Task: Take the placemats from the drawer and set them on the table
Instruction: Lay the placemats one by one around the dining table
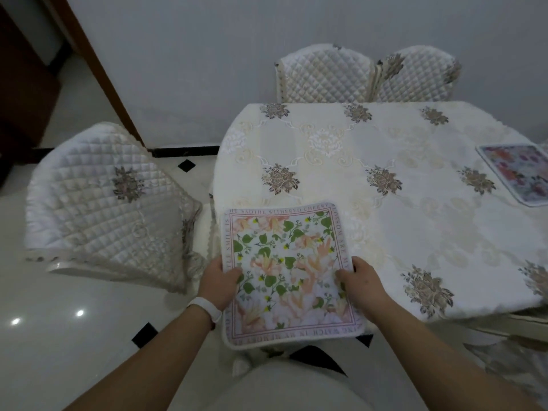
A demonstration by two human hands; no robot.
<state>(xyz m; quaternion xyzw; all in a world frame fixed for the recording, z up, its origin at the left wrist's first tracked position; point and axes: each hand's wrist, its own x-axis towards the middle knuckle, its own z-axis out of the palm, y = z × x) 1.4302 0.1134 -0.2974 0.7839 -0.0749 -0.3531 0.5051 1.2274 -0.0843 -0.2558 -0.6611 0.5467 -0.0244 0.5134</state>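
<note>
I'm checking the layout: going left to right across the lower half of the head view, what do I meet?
quilted chair → left hand → green-leaf placemat → right hand → pink-flowered placemat

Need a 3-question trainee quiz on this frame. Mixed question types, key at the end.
1. True or false: the left hand and the right hand both grip the leafy placemat.
2. Where is the second placemat? A) flat on the table, at its right side. B) on a chair. C) on the floor.
3. Fill in: the white wristband sits on the ___ wrist.

Key: 1 true; 2 A; 3 left.
</note>
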